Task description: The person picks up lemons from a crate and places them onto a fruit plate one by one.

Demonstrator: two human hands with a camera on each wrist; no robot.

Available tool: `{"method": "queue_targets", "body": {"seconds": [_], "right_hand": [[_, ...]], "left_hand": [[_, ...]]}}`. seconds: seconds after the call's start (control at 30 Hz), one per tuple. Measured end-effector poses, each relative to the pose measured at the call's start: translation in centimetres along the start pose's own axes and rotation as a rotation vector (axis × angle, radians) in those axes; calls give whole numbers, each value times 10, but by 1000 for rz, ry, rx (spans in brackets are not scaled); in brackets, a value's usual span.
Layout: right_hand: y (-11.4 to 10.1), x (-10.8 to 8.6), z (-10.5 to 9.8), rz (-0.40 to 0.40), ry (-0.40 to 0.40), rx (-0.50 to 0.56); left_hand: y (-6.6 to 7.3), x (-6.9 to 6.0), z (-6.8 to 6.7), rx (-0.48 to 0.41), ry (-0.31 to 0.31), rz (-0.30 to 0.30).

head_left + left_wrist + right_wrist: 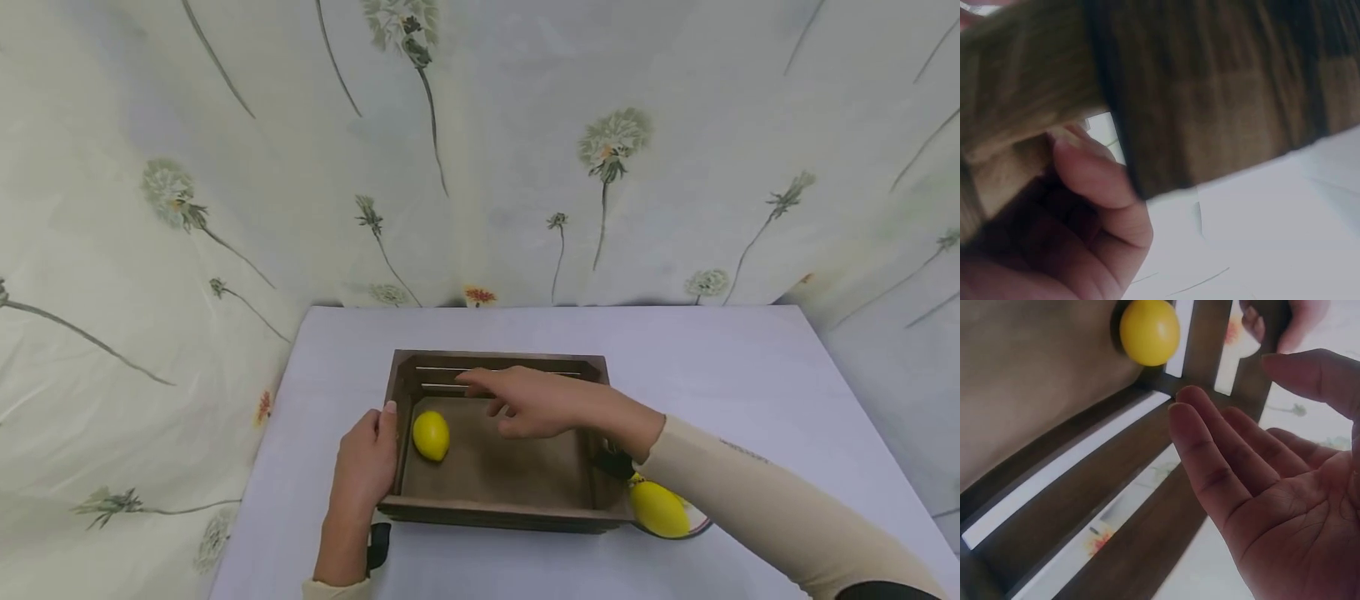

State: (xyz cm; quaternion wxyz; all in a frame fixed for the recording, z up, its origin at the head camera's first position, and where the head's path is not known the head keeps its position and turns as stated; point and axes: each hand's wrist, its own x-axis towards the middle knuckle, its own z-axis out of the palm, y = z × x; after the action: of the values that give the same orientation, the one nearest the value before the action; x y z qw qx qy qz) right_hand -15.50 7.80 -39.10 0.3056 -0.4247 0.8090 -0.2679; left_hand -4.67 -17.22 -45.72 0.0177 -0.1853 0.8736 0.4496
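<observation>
A brown slatted wooden crate (495, 505) stands on the white table. My left hand (365, 462) grips its left wall, and in the left wrist view the thumb and curled fingers (1100, 178) hold the wood (1210, 119). Inside, toward the left end, lies a yellow lemon (431, 436). My right hand (536, 404) hovers over the crate, holding nothing. The right wrist view shows its fingers (1204, 453) loosely extended, apart from the lemon (1150, 331).
Just right of the crate, a second lemon (660, 509) lies on a plate (703, 527) with a dark rim, partly hidden by the right sleeve (757, 500). A dandelion-print cloth (510, 167) hangs behind the white tabletop (697, 358).
</observation>
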Motion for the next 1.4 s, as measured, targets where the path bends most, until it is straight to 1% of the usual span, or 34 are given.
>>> {"method": "queue_targets", "body": {"seconds": [0.13, 0.3, 0.4, 0.57, 0.77, 0.83, 0.93, 1.07, 1.23, 1.4], "right_hand": [[-1, 16, 4, 5, -14, -5], [2, 36, 11, 15, -14, -43], [6, 46, 16, 13, -15, -56], [16, 62, 25, 2, -42, -30], [21, 80, 33, 6, -47, -72], [22, 84, 34, 17, -49, -71], [25, 88, 38, 38, -54, -40], [30, 91, 43, 65, -42, -17], [33, 95, 49, 73, -22, -7], [40, 99, 54, 88, -26, -9]], "left_hand": [[0, -1, -2, 0, -3, 2], [-1, -1, -3, -4, -11, -3], [-1, 0, -2, -9, -15, -3], [-2, 1, -1, -10, -15, -1], [-2, 1, -2, -7, -11, -6], [-1, 1, -2, -10, -13, -11], [-1, 2, -1, -10, -15, -16], [-1, 2, -1, -12, -16, -15], [-2, 2, 0, -19, -14, -12], [-3, 1, -1, -14, -13, -21]]}}
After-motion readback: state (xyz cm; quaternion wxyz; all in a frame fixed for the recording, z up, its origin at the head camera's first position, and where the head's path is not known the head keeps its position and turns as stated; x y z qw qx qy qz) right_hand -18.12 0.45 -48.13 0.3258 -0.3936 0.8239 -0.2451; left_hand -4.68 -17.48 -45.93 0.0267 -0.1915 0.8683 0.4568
